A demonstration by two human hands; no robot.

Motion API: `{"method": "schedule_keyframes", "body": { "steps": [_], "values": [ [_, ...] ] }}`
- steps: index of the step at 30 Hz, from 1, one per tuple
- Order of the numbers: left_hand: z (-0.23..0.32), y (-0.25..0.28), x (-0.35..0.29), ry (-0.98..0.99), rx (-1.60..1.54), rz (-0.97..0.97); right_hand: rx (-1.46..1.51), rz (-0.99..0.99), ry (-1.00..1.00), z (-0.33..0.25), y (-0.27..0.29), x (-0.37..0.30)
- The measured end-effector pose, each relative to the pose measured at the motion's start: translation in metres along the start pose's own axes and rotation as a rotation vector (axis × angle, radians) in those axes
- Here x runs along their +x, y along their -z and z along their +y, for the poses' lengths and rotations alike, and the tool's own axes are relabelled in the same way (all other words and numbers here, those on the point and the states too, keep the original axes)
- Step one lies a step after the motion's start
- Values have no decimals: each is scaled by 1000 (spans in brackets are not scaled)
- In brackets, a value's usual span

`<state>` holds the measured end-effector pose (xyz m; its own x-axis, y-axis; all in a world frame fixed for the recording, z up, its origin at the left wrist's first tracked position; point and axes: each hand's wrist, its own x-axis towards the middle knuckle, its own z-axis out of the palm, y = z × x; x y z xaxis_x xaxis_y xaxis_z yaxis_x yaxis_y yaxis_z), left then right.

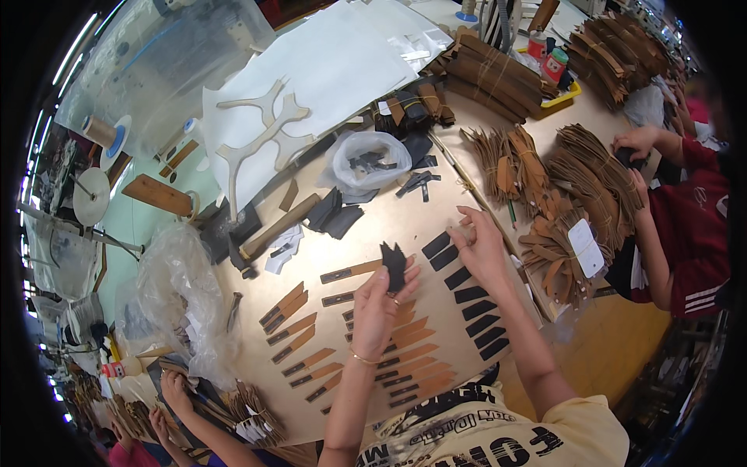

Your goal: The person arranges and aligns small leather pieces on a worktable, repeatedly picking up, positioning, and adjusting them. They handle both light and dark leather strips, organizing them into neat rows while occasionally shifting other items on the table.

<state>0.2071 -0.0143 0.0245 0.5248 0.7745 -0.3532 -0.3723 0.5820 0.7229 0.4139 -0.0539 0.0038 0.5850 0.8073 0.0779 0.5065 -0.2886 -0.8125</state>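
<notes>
My left hand (375,303) pinches a small stack of black pieces with notched ends (394,268) above the middle of the worktable. To its right, my right hand (484,253) hovers with thumb and fingers apart beside the top of a column of black strips (476,310) lying on the table. Below and around my left wrist lie rows of brown strips with pointed ends (420,354), each with a dark patch at one end. More such brown strips (292,339) lie to the left. My left arm hides part of the rows.
A hammer (276,229), black scraps (334,215) and a plastic bag of black bits (366,163) lie beyond my hands. Bundles of brown strips (595,175) fill the right side, where a person in dark red works. Another person's hand (177,391) is at lower left.
</notes>
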Motion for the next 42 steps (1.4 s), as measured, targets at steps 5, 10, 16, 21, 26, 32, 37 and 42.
{"method": "schedule_keyframes", "body": {
  "steps": [5, 10, 16, 21, 26, 32, 37, 42],
  "values": [
    [-4, -6, 2, 59, 90, -79, 297, -197, 154, -25, 11, -15],
    [-8, -9, -2, 67, 166, -183, 365, -274, 172, -44, 10, -26],
    [-9, -9, 0, 5, 9, 0, 417, -176, 207, -38, 3, -27],
    [11, 13, 4, -205, 147, 215, 426, -226, -45, -11, 6, 19],
    [14, 23, -3, -226, 210, 233, 183, -305, -58, 3, -13, 41],
    [-1, 18, -7, -152, 214, 218, -57, -147, 77, 7, -17, 28],
    [-5, 7, -3, -93, 214, 155, -48, -78, 32, 10, -21, 24],
    [-6, -2, 1, -38, 185, 102, 72, 52, 115, 7, -15, 22]
  ]
}}
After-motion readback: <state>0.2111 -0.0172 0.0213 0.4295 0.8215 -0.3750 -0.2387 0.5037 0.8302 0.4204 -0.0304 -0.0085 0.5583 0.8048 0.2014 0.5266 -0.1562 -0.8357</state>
